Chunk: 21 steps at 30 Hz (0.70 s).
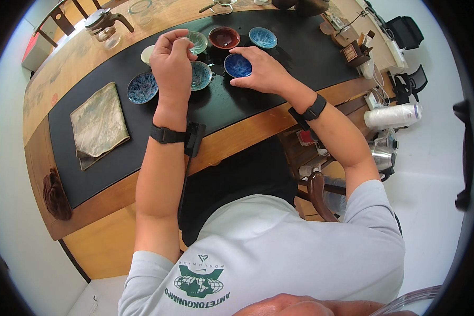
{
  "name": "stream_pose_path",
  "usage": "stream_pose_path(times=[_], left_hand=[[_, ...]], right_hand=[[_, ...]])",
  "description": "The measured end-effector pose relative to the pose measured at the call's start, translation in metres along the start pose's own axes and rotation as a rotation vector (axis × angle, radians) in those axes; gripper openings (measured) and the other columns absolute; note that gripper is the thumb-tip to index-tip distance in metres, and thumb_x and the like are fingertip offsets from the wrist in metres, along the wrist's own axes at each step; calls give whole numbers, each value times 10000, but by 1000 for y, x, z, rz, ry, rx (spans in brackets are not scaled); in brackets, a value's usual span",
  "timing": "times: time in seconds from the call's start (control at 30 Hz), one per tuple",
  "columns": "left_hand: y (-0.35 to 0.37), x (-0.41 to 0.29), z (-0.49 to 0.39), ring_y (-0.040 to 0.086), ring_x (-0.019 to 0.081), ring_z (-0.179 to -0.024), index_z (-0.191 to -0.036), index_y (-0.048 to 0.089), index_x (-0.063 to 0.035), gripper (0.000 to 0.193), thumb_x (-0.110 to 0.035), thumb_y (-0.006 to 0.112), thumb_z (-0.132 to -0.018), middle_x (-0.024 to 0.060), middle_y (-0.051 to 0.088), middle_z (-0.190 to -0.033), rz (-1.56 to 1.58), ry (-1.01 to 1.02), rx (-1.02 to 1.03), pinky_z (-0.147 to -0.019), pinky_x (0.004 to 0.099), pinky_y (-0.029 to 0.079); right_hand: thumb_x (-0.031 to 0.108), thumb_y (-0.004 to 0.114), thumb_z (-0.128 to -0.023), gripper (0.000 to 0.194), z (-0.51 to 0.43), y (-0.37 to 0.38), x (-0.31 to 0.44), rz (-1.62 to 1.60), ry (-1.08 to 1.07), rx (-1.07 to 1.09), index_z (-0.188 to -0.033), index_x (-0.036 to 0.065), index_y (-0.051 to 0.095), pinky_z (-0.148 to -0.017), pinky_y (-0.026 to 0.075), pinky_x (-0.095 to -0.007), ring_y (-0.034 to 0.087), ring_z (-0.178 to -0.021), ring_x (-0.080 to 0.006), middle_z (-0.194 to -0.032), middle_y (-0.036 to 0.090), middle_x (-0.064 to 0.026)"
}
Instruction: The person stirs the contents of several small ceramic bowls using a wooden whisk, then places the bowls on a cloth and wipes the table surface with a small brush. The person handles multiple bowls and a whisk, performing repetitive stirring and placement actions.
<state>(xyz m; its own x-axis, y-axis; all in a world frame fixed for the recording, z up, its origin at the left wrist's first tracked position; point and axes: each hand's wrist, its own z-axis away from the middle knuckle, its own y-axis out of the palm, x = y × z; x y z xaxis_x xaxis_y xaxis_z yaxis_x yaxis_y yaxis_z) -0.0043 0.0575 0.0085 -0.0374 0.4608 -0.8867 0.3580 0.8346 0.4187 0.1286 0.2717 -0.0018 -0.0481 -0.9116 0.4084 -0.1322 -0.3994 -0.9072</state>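
My right hand (pixel 262 71) has its thumb and fingers spread around the rim of a deep blue glazed cup (pixel 237 65). My left hand (pixel 173 59) is raised with curled fingers at the near left edge of a pale green cup (pixel 197 42); whether it grips that cup cannot be told. Beneath its fingers is a speckled teal cup (pixel 201 76), and beside the wrist a speckled dark blue cup (pixel 142 87). A cream cup (pixel 147 55) is partly hidden behind the left hand. Farther back are a red-brown cup (pixel 224 37) and a light blue cup (pixel 263 37).
A folded patterned cloth (pixel 99 120) lies on the black mat (pixel 237 112), which has water drops near the cups. A brown cloth (pixel 56 195) is at the left corner. Behind are a glass teapot (pixel 104 27), a glass pitcher (pixel 140 12) and a strainer (pixel 222 4). A wooden holder (pixel 354 54) stands right.
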Motion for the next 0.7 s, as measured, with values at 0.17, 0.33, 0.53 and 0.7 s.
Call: stream_pose_path(times=[0.17,0.33,0.53,0.7], left_hand=[[-4,-3,-3,644,99,-680,-1159,744,20,169,-62,643,-1051,57,724,-904,15,-8,-43,-638,242,552],[-7,-3,-6,640,99,-673,-1145,745,15,164,-66,638,-1050,57,724,-904,10,-27,-63,-631,247,550],[-8,-3,-7,639,99,-678,-1145,755,4,169,-81,654,-1040,51,724,-904,-14,-49,-76,-638,266,567],[-7,-1,-8,630,92,-665,-1141,767,-10,168,-79,650,-1041,41,721,-905,-34,-79,-62,-635,261,568]], right_hand=[[410,908,-819,832,-3,-4,13,-14,-1,-30,-1533,114,601,-1183,512,-459,620,-1378,-365,-1413,663,-171],[407,901,-818,832,-6,-10,32,38,-98,-77,-1525,76,615,-1194,506,-457,615,-1377,-374,-1427,662,-180],[396,898,-809,824,-19,-10,53,201,-188,-54,-1500,22,651,-1198,507,-455,603,-1382,-388,-1449,651,-186],[372,923,-775,816,-27,-11,69,333,-236,-62,-1465,16,676,-1166,531,-439,611,-1333,-372,-1419,654,-174]])
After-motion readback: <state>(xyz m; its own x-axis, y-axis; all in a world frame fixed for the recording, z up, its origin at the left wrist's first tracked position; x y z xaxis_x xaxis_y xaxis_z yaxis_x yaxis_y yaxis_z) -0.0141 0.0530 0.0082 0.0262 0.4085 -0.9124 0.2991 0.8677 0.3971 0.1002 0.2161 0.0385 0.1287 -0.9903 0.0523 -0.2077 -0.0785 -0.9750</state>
